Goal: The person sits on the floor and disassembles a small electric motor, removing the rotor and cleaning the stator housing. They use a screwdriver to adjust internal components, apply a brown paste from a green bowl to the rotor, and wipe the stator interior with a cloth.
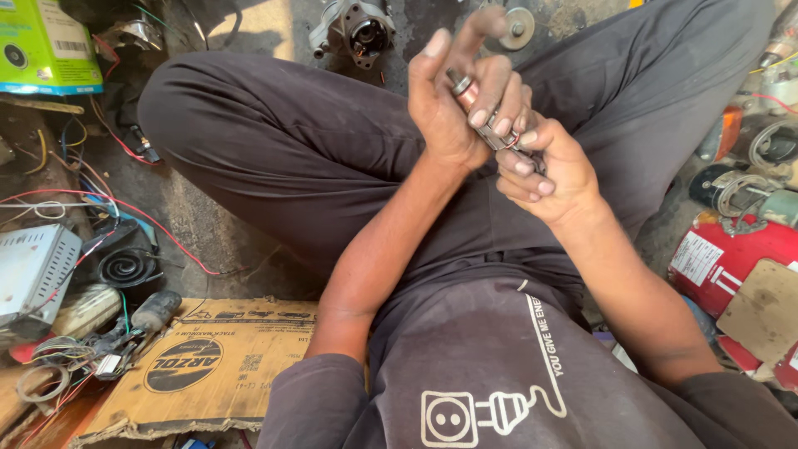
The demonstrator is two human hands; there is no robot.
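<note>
Above the lap, both hands [499,133] grip a metal shaft [486,116], clutter well apart.

Both hands up over the lap, gripping one small metal shaft [486,125] between them. Left hand [461,104] wraps the upper end, index finger raised. Right hand [549,170] pinches the lower end, fingers curled. Motor housing [353,32] on the ground past the knees, metal disc [517,27] just beside it. Flattened cardboard [195,370] lower left, loose wires [108,208] left, red cylinder [731,258] right.
</note>
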